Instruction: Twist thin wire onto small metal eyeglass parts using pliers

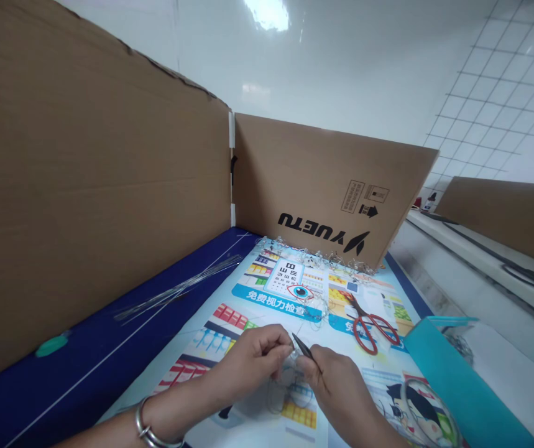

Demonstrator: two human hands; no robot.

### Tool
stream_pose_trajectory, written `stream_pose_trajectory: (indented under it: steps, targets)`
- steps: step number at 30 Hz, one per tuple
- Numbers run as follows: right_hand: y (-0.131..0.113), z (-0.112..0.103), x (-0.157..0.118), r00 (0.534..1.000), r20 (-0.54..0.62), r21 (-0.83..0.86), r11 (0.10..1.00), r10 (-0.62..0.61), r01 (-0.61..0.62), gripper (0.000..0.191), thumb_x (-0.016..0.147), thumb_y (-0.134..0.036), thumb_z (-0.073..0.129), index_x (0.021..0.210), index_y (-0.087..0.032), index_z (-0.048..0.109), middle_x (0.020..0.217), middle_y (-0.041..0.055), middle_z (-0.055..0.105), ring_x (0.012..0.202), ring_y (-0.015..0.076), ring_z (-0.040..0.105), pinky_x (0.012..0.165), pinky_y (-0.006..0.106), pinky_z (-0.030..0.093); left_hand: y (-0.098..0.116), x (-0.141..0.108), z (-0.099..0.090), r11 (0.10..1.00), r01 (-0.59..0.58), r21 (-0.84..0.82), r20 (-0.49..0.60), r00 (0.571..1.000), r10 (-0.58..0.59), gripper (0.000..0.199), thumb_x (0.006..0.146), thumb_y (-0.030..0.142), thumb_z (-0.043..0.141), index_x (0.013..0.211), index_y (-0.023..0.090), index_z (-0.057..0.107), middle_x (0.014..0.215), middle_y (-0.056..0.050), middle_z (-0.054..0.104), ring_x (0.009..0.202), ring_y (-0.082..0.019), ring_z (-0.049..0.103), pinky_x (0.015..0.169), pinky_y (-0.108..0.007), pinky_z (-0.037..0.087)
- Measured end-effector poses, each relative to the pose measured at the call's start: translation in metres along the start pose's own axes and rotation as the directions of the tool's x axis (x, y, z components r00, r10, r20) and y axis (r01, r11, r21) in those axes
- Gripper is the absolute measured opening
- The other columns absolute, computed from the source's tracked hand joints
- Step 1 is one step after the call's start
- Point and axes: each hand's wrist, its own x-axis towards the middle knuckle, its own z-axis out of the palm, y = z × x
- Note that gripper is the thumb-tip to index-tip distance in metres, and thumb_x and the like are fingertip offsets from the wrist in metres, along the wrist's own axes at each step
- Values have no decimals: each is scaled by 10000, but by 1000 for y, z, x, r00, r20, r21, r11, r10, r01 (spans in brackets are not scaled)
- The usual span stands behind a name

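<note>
My left hand [252, 354], with a silver bangle [144, 429] on its wrist, is closed in a pinch on thin wire near its fingertips. Loops of this fine wire [290, 395] hang between the hands, too faint to trace fully. My right hand [336, 379] is closed around dark, pointed pliers [303, 346]; their handles are hidden in the palm. The pliers' tip points up and left, close to the left fingertips. Beyond the right hand lie red-handled scissors [372, 330], on the printed poster sheet [271, 311].
Cardboard panels stand at the left [99, 186] and back [332, 180]. Wire scraps [313, 256] line the back panel's foot. Straight wires [183, 286] rest on the blue table cover [108, 367]. A teal open box [462, 379] and a clear round coil [429, 410] are at right.
</note>
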Motion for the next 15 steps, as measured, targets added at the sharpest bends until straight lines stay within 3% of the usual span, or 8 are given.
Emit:
stream_pose_trajectory:
  steps: [8, 15]
  targets:
    - [0, 3, 0, 999, -38, 28, 1000, -6, 7, 372, 903, -461, 260, 711, -208, 453, 665, 6, 585, 585, 139, 501, 515, 242, 214, -3, -1, -1, 991, -32, -128, 53, 998, 39, 131, 834, 237, 461, 747, 145, 495, 557, 44, 503, 523, -88, 469, 551, -207, 360]
    - [2, 3, -1, 999, -31, 131, 991, -31, 35, 402, 896, -496, 250, 675, -207, 421, 618, -7, 546, 551, 124, 452, 509, 235, 221, 1, -2, -5, 994, -89, -71, 80, 992, 94, 162, 852, 254, 448, 759, 141, 517, 594, 18, 529, 574, -107, 492, 589, -225, 380]
